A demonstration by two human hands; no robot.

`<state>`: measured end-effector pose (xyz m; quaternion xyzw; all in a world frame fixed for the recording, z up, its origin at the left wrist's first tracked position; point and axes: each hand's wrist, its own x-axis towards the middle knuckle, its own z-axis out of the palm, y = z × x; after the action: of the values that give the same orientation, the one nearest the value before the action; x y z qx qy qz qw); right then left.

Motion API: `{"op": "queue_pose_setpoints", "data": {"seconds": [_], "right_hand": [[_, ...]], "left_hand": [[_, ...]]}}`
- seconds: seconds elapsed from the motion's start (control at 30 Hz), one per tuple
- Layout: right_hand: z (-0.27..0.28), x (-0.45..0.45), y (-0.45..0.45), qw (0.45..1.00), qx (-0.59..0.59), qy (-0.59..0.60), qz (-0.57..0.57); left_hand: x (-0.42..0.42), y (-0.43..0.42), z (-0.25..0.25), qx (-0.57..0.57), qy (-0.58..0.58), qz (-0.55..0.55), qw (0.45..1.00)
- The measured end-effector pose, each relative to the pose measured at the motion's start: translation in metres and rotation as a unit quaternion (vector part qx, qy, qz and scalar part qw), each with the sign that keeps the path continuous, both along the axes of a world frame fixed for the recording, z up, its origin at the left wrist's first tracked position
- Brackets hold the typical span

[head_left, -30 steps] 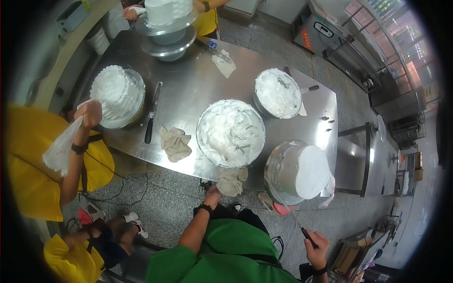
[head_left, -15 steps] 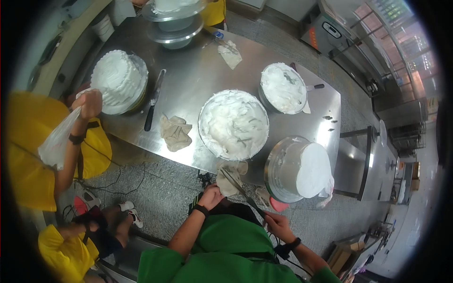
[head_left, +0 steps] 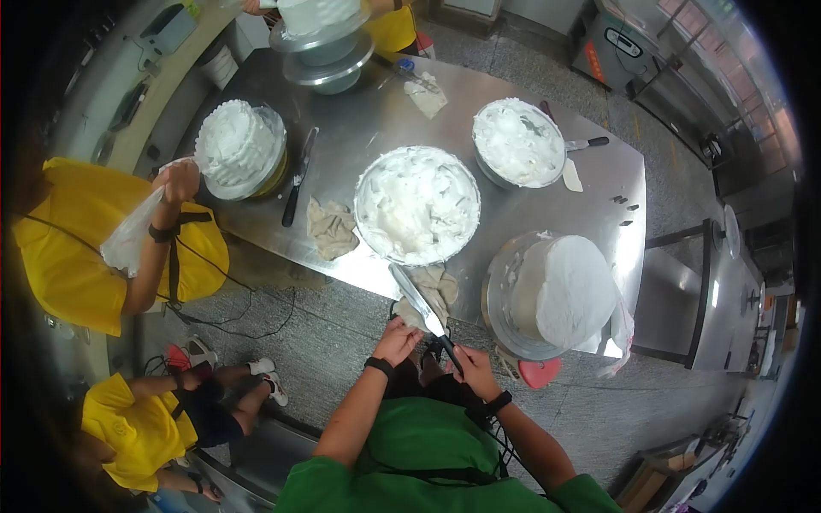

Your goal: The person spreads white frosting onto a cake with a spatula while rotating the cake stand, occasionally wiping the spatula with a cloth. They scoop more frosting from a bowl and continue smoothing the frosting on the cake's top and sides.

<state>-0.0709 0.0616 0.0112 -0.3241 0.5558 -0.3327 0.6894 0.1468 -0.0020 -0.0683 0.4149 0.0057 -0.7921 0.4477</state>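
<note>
My right hand (head_left: 475,372) is closed around the black handle of an icing spatula (head_left: 417,299), its blade slanting up and left toward the table edge. My left hand (head_left: 398,342) pinches a corner of a beige cloth (head_left: 443,286), just beside the blade. The cloth hangs over the table edge, partly under the spatula. Beyond it, white cream (head_left: 419,201) fills a large round bowl. To the right, a tall cake (head_left: 573,291) coated in smooth white cream stands on a turntable (head_left: 500,329).
A second bowl of cream (head_left: 517,141) sits farther back, beside another spatula (head_left: 588,144). Another cloth (head_left: 331,229) and a black-handled spatula (head_left: 299,179) lie to the left. A person in yellow (head_left: 128,248) holds a piping bag (head_left: 132,235) by a piped cake (head_left: 235,150).
My hands have come closer together, and the right one has moved left with the spatula. The blade's flat, shiny side now faces up. The whole view has shifted slightly.
</note>
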Motion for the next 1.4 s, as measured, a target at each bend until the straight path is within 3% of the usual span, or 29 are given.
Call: {"op": "queue_pose_setpoints", "data": {"seconds": [0.1,0.17,0.43,0.7,0.97,1.03,1.17,1.23,1.3,1.37,1.4], "right_hand": [[-0.012,-0.002,0.006,1.000,-0.009,-0.015,-0.010],[-0.018,-0.003,0.011,0.999,-0.002,-0.043,-0.019],[-0.027,-0.009,0.015,0.998,0.021,-0.024,-0.051],[-0.007,-0.038,0.024,0.994,0.055,-0.012,-0.094],[0.032,-0.071,0.068,0.997,0.049,0.007,-0.066],[0.041,-0.082,0.085,0.998,0.024,0.040,-0.052],[0.050,-0.102,0.134,0.987,-0.015,0.157,0.000],[0.071,-0.103,0.152,0.983,0.002,0.181,-0.009],[0.092,-0.106,0.160,0.979,0.015,0.204,-0.020],[0.106,-0.108,0.165,0.980,0.021,0.196,-0.032],[0.108,-0.109,0.168,0.980,0.020,0.196,-0.033]], "left_hand": [[-0.002,0.003,-0.019,-0.078,0.059,-0.049,0.994],[-0.011,0.004,-0.016,-0.034,-0.054,-0.097,0.993],[-0.039,-0.008,0.006,-0.031,-0.136,-0.107,0.984],[-0.077,-0.021,-0.009,0.019,-0.144,-0.015,0.989],[-0.068,-0.065,-0.015,0.032,-0.161,-0.024,0.986],[-0.069,-0.073,-0.021,0.010,-0.237,-0.053,0.970],[-0.063,-0.095,-0.025,-0.016,-0.284,-0.090,0.955],[-0.061,-0.104,-0.032,-0.126,-0.428,-0.189,0.875],[-0.058,-0.114,-0.035,-0.129,-0.429,-0.197,0.872],[-0.056,-0.122,-0.033,-0.211,-0.512,-0.281,0.784],[-0.056,-0.122,-0.032,-0.212,-0.512,-0.281,0.784]]}}
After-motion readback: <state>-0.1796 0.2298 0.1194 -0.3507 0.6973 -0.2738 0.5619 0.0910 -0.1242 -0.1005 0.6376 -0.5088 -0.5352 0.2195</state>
